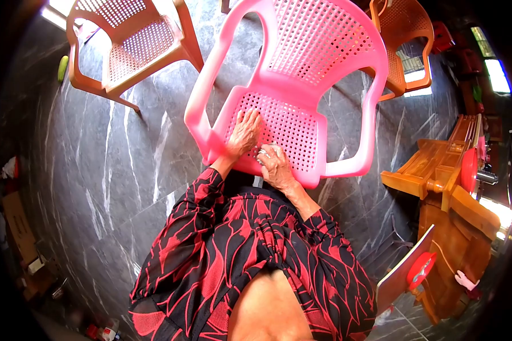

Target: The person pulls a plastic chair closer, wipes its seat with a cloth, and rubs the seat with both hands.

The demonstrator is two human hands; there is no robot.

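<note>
A pink plastic armchair point(308, 145) with a perforated seat and back stands directly in front of me, its seat facing up. My left hand point(246, 132) lies on the left part of the seat, fingers stretched forward over the holes. Close beside it, near the seat's front edge, my right hand point(276, 166) rests with its fingers curled in. A small whitish patch shows at those fingers; whether it is a ring or something held, I cannot make out. Both forearms come from black sleeves with a red pattern.
A brown plastic chair point(139, 51) stands ahead left, an orange-brown one point(404, 45) behind the pink chair at right. Wooden furniture point(461, 227) with red round objects is on my right. Cardboard point(20, 227) lies at far left. The floor point(108, 165) is grey, marble-patterned tile.
</note>
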